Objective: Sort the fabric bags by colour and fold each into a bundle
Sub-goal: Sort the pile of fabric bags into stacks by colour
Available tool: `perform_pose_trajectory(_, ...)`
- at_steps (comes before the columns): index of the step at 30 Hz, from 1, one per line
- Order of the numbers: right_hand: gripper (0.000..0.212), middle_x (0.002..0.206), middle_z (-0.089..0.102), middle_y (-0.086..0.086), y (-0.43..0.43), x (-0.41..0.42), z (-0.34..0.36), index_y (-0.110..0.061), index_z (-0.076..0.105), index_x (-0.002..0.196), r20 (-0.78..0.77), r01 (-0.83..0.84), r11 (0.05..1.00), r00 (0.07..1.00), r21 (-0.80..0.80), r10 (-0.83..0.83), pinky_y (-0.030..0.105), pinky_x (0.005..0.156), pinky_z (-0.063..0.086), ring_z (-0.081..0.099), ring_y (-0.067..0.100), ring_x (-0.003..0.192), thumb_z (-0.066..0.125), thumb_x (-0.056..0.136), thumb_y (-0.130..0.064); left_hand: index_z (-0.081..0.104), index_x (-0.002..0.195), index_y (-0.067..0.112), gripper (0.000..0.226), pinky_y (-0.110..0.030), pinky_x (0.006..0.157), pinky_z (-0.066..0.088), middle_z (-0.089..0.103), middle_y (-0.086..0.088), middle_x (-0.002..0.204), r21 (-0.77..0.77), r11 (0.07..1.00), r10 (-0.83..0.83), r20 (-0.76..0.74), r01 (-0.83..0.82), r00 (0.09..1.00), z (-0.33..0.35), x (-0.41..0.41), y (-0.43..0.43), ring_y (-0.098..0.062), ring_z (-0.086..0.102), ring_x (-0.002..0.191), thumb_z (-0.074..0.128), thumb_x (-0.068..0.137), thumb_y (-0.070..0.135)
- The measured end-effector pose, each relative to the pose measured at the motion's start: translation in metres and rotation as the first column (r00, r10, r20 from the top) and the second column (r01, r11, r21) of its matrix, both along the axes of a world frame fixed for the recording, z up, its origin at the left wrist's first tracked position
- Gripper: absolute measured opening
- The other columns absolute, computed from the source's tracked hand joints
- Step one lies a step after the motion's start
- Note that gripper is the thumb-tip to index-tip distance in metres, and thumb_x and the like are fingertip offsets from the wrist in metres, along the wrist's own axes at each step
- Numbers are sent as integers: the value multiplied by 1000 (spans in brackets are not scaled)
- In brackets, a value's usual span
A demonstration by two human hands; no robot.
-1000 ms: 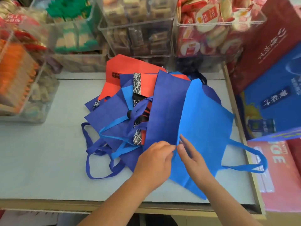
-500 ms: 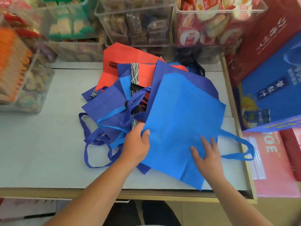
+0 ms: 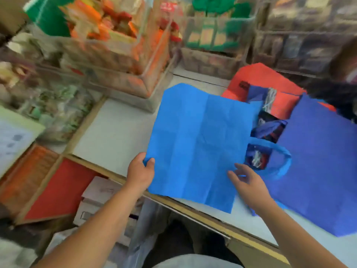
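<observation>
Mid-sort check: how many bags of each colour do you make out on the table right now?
light blue bag: 1
dark blue bag: 1
red bag: 1
Total: 3 plainly seen. The tangle between them holds more fabric, too jumbled to count.

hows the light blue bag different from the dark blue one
The light blue bag is paler; the dark blue bag is deeper. The left hand pinches the light blue bag's corner; no hand grips the dark blue bag. Both are spread flat, unfolded.
</observation>
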State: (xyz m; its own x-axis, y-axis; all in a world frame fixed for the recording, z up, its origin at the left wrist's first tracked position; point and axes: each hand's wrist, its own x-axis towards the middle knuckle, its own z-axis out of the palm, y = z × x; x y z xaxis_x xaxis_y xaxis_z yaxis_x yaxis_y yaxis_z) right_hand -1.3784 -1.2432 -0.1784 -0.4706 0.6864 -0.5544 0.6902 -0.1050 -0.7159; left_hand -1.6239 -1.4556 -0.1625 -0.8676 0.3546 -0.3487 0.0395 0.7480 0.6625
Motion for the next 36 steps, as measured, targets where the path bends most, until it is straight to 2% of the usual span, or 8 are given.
perform_pose_trajectory(4, 50, 137, 62, 2, -53, -94, -10, -16, 59, 141, 23, -293, 947, 956, 134, 292, 38, 105, 48, 61, 21, 118, 69, 96, -38, 60, 84, 7, 14, -36, 63, 37, 59, -8, 75, -155, 985, 64, -55, -71, 996, -23, -85, -74, -34, 63, 80, 66, 93, 16)
perform_pose_trajectory(9, 63, 170, 21, 3, -98, -165, -53, -39, 42, 153, 416, -647, 748, 728, 150, 545, 47, 128, 9, 12, 31, 157, 47, 97, -66, 50, 138, 9, 58, -47, 101, 48, 53, -19, 135, -441, 898, -81, -163, 1, 983, -34, -143, -102, -41, 53, 125, 70, 88, 29)
perform_pose_trajectory(13, 63, 171, 14, -12, -115, -185, -61, -51, 26, 157, 509, -724, 687, 612, 54, 605, 51, 126, 6, 8, 35, 156, 34, 98, -72, 34, 157, 15, 76, -46, 126, 17, 19, -18, 167, -465, 847, -310, -36, 259, 950, -55, -109, -115, -39, 17, 154, 63, 95, 48)
perform_pose_trajectory(18, 59, 162, 22, -18, -150, -233, -65, -34, 34, 158, 133, -736, 675, 674, 45, 727, 34, 129, 0, 6, 17, 159, 47, 104, -53, 22, 162, 29, 69, -53, 127, 2, -3, -7, 173, -446, 796, -446, 23, 408, 895, -66, -98, -120, -31, -7, 158, 42, 103, 58)
perform_pose_trajectory(22, 49, 150, 54, -2, -145, -265, -41, -20, 55, 147, -48, -559, 813, 819, 164, 572, 31, 118, 36, 47, 15, 142, 59, 102, -38, 14, 164, 31, 67, -55, 127, 3, -5, -10, 172, -532, 736, -421, 125, 419, 898, -68, -115, -115, -35, -8, 158, 29, 105, 61)
perform_pose_trajectory(28, 29, 123, 68, -18, -92, -185, 0, -32, 69, 125, 50, -466, 840, 880, 278, 472, 28, 93, 52, 64, 4, 110, 57, 100, -43, 54, 143, 8, 56, -50, 122, 27, 35, -17, 163, -254, 862, -486, -161, 440, 859, -66, -76, -35, -40, 31, 149, 46, 99, 41)
perform_pose_trajectory(32, 36, 123, 70, -12, -56, -131, 6, -29, 66, 132, 150, -389, 896, 920, 216, 363, 25, 97, 46, 65, 10, 114, 56, 101, -44, 18, 164, 23, 70, -49, 127, 16, 12, -10, 172, -365, 748, -568, 80, 554, 819, -84, -40, 13, -33, 9, 158, 22, 104, 59)
perform_pose_trajectory(36, 48, 144, 59, -8, -60, -145, 3, -24, 58, 143, 137, -521, 803, 853, 290, 504, 20, 102, 36, 53, 11, 133, 49, 103, -50, 7, 165, 23, 73, -55, 125, 18, 8, 3, 173, -460, 723, -516, 137, 515, 846, -92, -31, 4, -23, 3, 159, 12, 104, 63)
